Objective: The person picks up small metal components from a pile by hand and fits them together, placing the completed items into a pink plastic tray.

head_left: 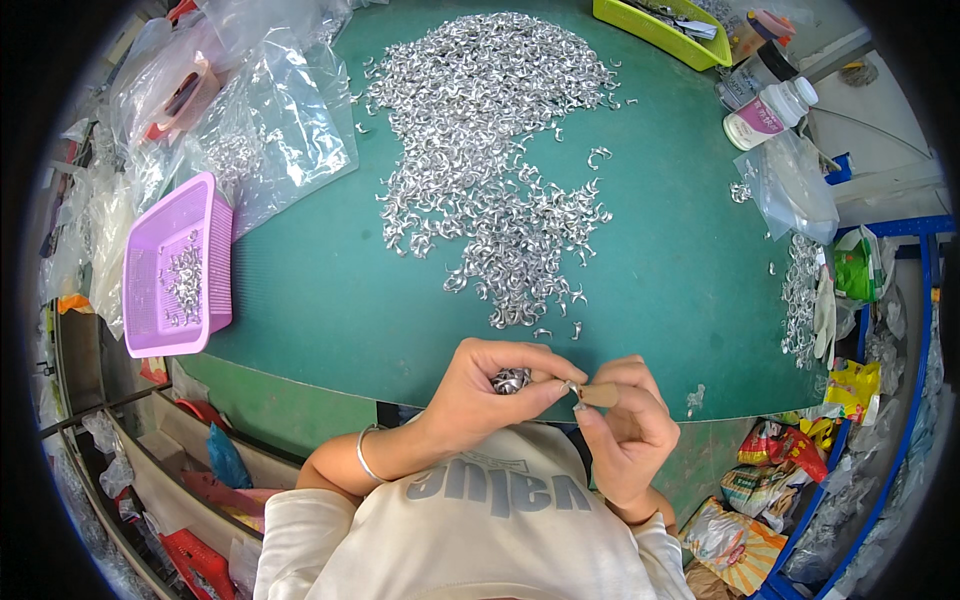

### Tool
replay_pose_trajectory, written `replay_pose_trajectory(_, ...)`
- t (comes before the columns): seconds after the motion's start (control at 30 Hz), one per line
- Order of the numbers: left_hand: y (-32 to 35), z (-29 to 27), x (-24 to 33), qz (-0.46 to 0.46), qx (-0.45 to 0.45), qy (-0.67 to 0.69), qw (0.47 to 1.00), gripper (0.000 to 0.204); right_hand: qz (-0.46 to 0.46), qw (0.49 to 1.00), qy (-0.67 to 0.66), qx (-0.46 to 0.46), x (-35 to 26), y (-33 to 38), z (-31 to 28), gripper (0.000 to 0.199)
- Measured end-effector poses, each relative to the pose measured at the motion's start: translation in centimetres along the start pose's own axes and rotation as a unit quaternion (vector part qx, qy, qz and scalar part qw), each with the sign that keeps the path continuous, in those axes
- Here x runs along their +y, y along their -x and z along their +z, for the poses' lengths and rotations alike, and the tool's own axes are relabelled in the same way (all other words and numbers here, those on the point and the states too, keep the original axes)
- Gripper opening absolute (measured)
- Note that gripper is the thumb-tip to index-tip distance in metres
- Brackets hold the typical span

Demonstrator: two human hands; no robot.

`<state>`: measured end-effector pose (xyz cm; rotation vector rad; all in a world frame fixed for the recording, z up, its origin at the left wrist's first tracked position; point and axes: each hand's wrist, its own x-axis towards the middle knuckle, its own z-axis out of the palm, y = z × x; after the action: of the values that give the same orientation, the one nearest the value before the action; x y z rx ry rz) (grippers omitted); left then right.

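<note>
My left hand [478, 385] is closed, with a clump of small curved silver metal pieces [512, 380] cupped in its fingers. Between its thumb and forefinger it pinches one more silver piece [572, 387]. Against that piece, my right hand [632, 432] grips a short tan-brown block or folded strip [602, 395]; its exact kind is unclear. Both hands meet just over the near edge of the green table [300, 290]. Beyond them spreads a big heap of the same silver pieces [490, 100], with a smaller lobe reaching toward my hands.
A purple plastic basket [140, 290] with some silver pieces stands at the left, beside clear plastic bags [290, 120]. At the far right are a yellow-green tray [660, 30], a white bottle [765, 115] and scattered pieces [800, 300]. Blue shelving [925, 270] lines the right.
</note>
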<state>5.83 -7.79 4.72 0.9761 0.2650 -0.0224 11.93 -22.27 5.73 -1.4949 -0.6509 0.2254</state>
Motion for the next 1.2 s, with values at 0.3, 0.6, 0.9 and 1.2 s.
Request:
replay_pose_trajectory(0.3, -0.1, -0.1, 0.1, 0.044, -0.011, -0.038, 0.998, 0.015, -0.02, 0.999, 0.044, -0.011, -0.3, -0.3, -0.1, 0.019)
replay_pose_trajectory(0.6, -0.1, 0.2, 0.1, 0.081, 0.008, -0.068, 0.994, 0.012, 0.03, 0.999, -0.03, -0.008, -0.1, -0.1, 0.0, 0.019)
replay_pose_trajectory(0.9, 0.1, 0.3, 0.2, 0.065, 0.016, -0.061, 0.996, 0.008, 0.172, 0.95, -0.258, -0.03, 0.2, 0.1, -0.3, 0.012)
replay_pose_trajectory(1.2, -0.2, 0.3, 0.5, 0.038, 0.049, -0.041, 0.997, 0.007, 0.219, 0.937, -0.272, -0.018, 0.6, -0.3, -0.1, 0.015)
